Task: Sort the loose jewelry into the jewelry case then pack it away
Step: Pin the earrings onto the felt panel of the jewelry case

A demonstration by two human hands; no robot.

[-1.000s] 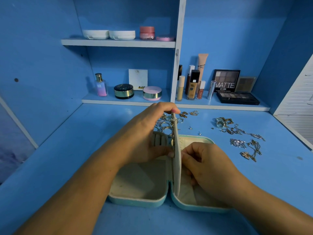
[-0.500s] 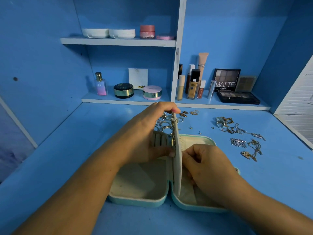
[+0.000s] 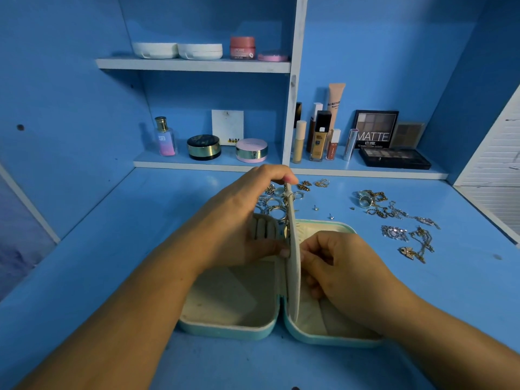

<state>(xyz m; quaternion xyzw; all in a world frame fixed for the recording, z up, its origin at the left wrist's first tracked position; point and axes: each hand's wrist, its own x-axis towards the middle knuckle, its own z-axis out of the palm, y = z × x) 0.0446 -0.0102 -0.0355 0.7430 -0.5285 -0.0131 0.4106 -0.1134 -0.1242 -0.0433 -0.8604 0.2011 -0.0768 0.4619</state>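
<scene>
Blue desk (image 3: 439, 299) bears the jewelry case (image 3: 225, 331); left grip (image 3: 239, 220) clasps its flap (image 3: 294, 280), right grip (image 3: 343, 266) unclear.

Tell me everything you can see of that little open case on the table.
The case lies open on the blue table, two shallow halves side by side, pale teal outside, cream fabric-like lining inside. The left half has ridged slots at the back. A cream flap stands upright at the hinge; the left hand grips its top and side, the right hand's curled fingers meet its right face.
</scene>
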